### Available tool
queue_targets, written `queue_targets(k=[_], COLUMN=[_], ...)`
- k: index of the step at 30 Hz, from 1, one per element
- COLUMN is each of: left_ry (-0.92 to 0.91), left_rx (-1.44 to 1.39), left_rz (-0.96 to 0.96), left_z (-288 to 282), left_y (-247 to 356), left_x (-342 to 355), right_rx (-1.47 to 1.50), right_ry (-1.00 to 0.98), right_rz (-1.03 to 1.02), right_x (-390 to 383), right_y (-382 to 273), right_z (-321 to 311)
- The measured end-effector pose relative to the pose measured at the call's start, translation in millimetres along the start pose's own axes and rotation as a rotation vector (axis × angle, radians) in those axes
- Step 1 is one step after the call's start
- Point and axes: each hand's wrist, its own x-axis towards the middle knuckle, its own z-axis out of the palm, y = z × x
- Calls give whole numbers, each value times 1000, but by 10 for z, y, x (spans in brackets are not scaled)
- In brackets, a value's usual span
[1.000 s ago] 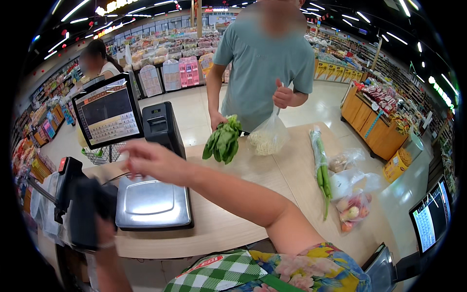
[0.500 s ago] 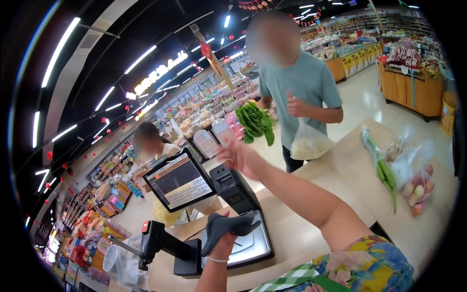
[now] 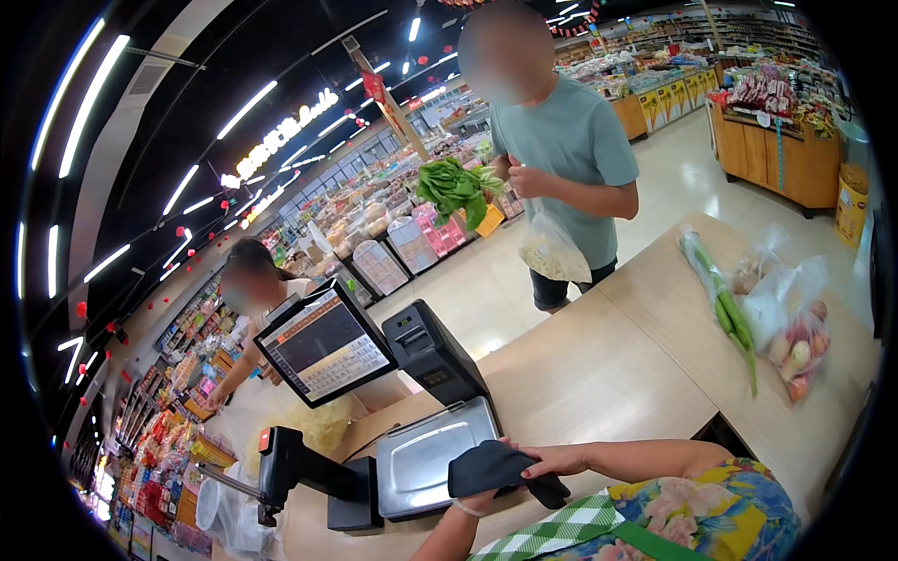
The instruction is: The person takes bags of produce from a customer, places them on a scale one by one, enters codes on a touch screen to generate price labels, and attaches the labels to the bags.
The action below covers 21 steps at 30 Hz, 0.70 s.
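Low at the front, my left hand, with a beaded bracelet at its wrist, is mostly hidden by a soft black cloth-like item that it holds. My right hand grips the same item from the right, thumb over it. They are beside the steel scale plate. Across the counter, a person in a teal shirt holds leafy greens and a clear bag of pale food.
A touchscreen, black printer and stand occupy the left. Long green vegetables and bagged produce lie on the right. Another person stands beyond the screen at left. Display units stand behind.
My right hand has come down from its outstretched position onto the black item, which my left hand has carried rightward. The view has tilted up since a second ago.
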Motion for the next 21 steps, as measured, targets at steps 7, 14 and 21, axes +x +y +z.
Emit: queue_targets(k=[7, 14, 21], left_ry=[214, 395, 400], left_rx=[-1167, -1157, -1120], left_rz=[-677, -825, -937], left_z=[273, 148, 51], left_y=[-371, -350, -319], left_x=[-191, -162, -210], right_rx=[-151, -188, -454], right_ry=[60, 387, 977], right_rz=[100, -28, -620], right_x=[-304, -556, -860], right_y=[-159, -362, -1371], right_z=[12, -368, -326])
